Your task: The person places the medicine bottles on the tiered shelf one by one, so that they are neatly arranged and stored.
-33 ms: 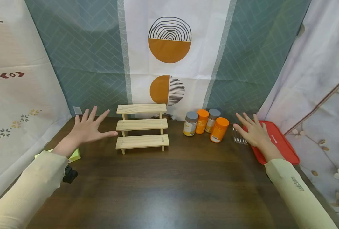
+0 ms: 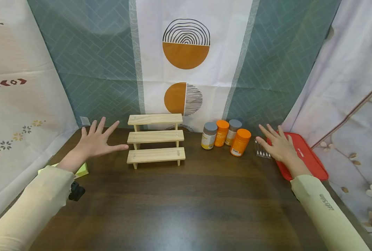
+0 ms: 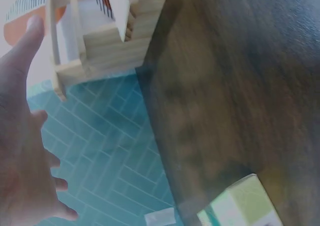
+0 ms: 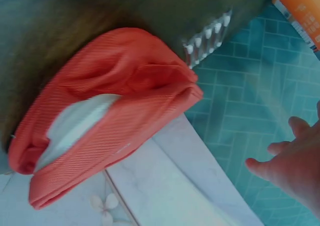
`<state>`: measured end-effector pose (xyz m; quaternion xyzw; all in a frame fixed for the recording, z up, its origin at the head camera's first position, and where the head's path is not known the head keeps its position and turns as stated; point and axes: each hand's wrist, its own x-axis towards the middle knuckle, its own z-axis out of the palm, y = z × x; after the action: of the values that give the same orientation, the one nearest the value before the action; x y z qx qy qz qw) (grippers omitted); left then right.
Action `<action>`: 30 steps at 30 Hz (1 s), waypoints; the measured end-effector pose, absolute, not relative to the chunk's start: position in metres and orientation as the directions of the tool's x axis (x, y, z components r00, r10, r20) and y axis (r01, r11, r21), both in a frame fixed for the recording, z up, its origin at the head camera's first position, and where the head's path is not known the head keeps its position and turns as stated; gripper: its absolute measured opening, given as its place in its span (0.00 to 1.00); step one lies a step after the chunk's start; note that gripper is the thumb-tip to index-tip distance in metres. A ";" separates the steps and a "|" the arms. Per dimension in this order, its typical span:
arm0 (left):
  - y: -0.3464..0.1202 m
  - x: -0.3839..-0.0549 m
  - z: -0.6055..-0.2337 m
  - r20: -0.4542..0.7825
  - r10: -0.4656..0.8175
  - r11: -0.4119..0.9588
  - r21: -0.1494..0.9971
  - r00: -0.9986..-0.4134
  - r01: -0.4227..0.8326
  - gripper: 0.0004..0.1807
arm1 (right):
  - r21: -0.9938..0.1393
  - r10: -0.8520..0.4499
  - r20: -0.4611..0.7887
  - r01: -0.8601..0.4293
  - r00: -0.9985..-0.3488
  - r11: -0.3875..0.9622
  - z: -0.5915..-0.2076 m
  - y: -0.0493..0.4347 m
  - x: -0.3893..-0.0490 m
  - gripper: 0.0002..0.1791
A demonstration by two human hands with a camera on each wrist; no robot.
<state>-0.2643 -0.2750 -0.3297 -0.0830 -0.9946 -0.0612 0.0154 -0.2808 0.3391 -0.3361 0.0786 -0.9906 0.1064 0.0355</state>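
Note:
My left hand, empty with fingers spread, hovers left of a three-tier wooden step shelf. Below its wrist sits a pale green and white box, largely hidden by the sleeve in the head view. My right hand, also empty and spread, is over the near side of a red first-aid pouch. The right wrist view shows the pouch gaping, with something white inside. Next to it lies a clear pack of white-tipped sticks. Two orange bottles and two grey-lidded bottles stand between shelf and right hand.
The dark wooden table runs back to a green and white cloth. Patterned cloths hang at the left and right. A small white patch is on the back cloth near the left corner.
My left hand has shifted very slightly to the left, its fingers still spread. The right hand and the objects look the same.

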 end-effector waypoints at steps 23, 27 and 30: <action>-0.283 -0.265 -0.337 0.033 0.137 0.984 0.108 -0.990 0.140 0.58 | -0.172 -0.134 0.093 -0.149 -0.987 0.974 -0.345 0.338 -0.273 0.46; -0.285 -0.260 -0.340 0.022 0.128 0.986 0.107 -0.991 0.130 0.58 | -0.161 -0.136 0.105 -0.151 -0.985 0.975 -0.348 0.335 -0.271 0.46; -0.283 -0.258 -0.341 0.009 0.131 0.984 0.117 -0.991 0.131 0.58 | -0.164 -0.135 0.114 -0.153 -0.984 0.975 -0.348 0.333 -0.270 0.47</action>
<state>-0.2577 -0.2832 -0.3409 -0.0658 -0.9961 -0.0590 0.0006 -0.2701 0.3331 -0.3482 0.0726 -0.9923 0.0863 0.0509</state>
